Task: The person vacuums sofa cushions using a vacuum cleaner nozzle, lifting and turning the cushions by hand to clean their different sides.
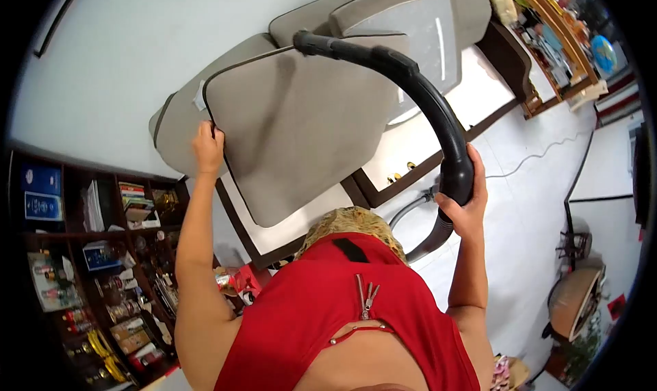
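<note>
My left hand (pixel 207 148) is closed on the edge of a grey-beige seat cushion (pixel 321 131) with dark piping, which is tilted up off the sofa. In my right hand (pixel 469 203) is the thick grip of a black vacuum cleaner wand (pixel 428 93), fingers wrapped round it. The wand curves up and left, its end (pixel 308 43) over the cushion's upper edge; whether it touches I cannot tell. A shadow of the wand falls on the cushion. From the grip, a grey hose (pixel 408 207) runs down behind my body.
The sofa's white base (pixel 390 160) has a dark wooden frame. More grey cushions (pixel 236 69) lean along the wall. A dark bookshelf (pixel 82 237) stands at left, full of books and bottles. A cord (pixel 540 155) crosses the white tiled floor at right. A wooden shelf (pixel 558 42) holds clutter.
</note>
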{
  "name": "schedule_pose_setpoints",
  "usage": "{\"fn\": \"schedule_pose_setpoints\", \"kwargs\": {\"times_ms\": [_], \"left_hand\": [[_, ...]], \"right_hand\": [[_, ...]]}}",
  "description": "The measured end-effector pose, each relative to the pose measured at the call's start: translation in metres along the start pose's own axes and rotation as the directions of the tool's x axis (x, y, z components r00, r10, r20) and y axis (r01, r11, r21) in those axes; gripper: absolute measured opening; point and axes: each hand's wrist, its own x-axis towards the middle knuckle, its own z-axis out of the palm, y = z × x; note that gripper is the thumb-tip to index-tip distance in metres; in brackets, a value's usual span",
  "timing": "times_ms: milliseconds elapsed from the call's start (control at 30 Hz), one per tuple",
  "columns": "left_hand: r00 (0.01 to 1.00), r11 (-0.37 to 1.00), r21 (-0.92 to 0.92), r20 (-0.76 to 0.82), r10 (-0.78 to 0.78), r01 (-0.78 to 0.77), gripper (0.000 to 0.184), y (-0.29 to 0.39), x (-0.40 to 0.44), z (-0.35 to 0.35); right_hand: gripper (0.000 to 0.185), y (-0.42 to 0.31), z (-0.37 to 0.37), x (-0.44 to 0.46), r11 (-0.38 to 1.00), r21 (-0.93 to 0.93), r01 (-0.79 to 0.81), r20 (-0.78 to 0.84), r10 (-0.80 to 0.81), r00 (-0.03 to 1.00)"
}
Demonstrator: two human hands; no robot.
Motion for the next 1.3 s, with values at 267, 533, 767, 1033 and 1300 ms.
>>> {"fn": "schedule_pose_setpoints", "kwargs": {"times_ms": [267, 533, 767, 1033, 1300], "left_hand": [[0.994, 0.993, -0.038, -0.022, -0.108, 0.107, 0.016, -0.007, -0.064, -0.036], [0.961, 0.962, -0.012, -0.053, -0.271, 0.271, 0.023, -0.043, -0.116, -0.051], [0.685, 0.45, -0.629, 0.185, -0.705, 0.634, 0.053, -0.043, -0.11, -0.067], [0.671, 0.495, -0.541, 0.187, -0.717, 0.68, 0.086, -0.03, -0.078, -0.053], [0.784, 0.601, -0.521, 0.261, -0.563, 0.606, 0.065, -0.031, -0.041, -0.048]], "right_hand": [[0.085, -0.046, 0.042, 0.06, 0.926, -0.155, 0.344, 0.446, -0.245, 0.861], [0.077, -0.055, 0.019, 0.096, 0.851, -0.426, 0.308, 0.426, -0.111, 0.898], [0.081, -0.074, 0.04, 0.082, 0.876, -0.339, 0.344, 0.458, -0.165, 0.873], [0.076, -0.091, 0.09, 0.084, 0.912, -0.285, 0.294, 0.59, -0.074, 0.804], [0.077, -0.026, 0.016, 0.109, 0.889, -0.416, 0.192, 0.258, -0.086, 0.962]]}}
